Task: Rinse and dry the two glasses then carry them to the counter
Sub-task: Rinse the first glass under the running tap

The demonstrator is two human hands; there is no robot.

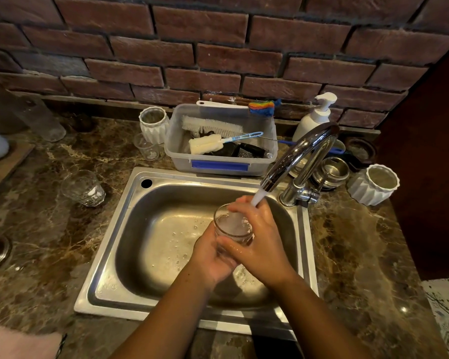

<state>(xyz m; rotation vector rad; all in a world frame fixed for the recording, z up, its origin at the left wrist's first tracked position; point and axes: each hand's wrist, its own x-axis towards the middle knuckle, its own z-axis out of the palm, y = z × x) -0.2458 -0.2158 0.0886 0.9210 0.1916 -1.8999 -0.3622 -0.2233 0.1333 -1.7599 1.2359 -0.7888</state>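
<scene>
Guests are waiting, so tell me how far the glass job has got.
Nothing looks finished. The left hand and right hand hold a clear drinking glass under the curved chrome tap, water running, over the steel sink. Left: drying it, then likely the clear faceted glass standing on the brown marble counter, and carrying both.

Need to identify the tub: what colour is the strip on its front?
The strip is blue; head view.

Left hand [213, 257] cups beneath right hand [259, 237], both hands curled.
</scene>
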